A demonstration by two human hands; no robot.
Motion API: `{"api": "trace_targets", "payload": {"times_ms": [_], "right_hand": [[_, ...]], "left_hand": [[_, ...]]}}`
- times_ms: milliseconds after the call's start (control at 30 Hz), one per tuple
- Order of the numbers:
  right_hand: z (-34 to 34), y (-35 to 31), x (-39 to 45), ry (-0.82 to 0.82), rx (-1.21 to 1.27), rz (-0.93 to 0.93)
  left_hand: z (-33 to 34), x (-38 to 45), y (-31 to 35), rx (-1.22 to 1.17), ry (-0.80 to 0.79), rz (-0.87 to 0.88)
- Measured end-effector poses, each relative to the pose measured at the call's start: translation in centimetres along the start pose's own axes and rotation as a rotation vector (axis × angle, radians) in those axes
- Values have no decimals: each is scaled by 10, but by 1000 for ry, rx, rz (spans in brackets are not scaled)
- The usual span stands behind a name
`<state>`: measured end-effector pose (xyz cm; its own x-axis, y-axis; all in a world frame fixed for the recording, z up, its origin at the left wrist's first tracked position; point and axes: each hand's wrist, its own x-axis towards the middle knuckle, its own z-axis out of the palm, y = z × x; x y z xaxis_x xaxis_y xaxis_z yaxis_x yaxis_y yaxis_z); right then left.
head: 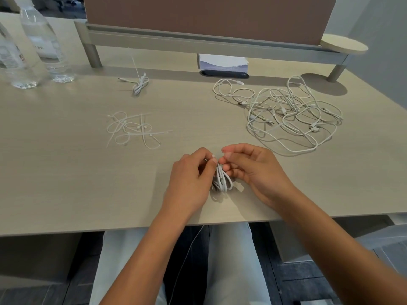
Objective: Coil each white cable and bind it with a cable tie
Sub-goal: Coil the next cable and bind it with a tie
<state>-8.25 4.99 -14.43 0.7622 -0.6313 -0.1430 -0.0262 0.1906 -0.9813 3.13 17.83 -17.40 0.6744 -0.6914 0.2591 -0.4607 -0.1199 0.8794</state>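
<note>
A coiled white cable (221, 180) hangs between my two hands just above the desk's front edge. My left hand (190, 179) pinches the top of the coil with curled fingers. My right hand (248, 167) has its fingers curled round the coil's right side, thumb and forefinger meeting near the top. A thin white strand (191, 243) trails from the hands down past the desk edge. A tangled heap of white cables (286, 113) lies at the right. Loose cable ties (132, 129) lie left of centre. A bound cable coil (140, 83) lies further back.
Two clear water bottles (44, 40) stand at the far left. A raised shelf (198, 40) on legs spans the back, with a stack of paper (223, 62) under it and a round pad (343, 44) at its right end. The desk edge (88, 227) runs near my lap.
</note>
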Motion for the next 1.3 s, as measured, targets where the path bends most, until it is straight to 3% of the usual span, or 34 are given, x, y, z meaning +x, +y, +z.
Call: {"api": "trace_targets", "payload": {"times_ms": [400, 567, 933, 1300], "right_hand": [[1, -7, -1, 33, -27, 14], [2, -4, 1, -29, -129, -51], [-1, -12, 8, -63, -9, 122], [-4, -10, 8, -133, -16, 82]], "left_hand": [[-1, -1, 2, -2, 3, -8], [-1, -1, 2, 8, 9, 2], [1, -1, 2, 57, 7, 51], [3, 1, 2, 173, -7, 106]]}}
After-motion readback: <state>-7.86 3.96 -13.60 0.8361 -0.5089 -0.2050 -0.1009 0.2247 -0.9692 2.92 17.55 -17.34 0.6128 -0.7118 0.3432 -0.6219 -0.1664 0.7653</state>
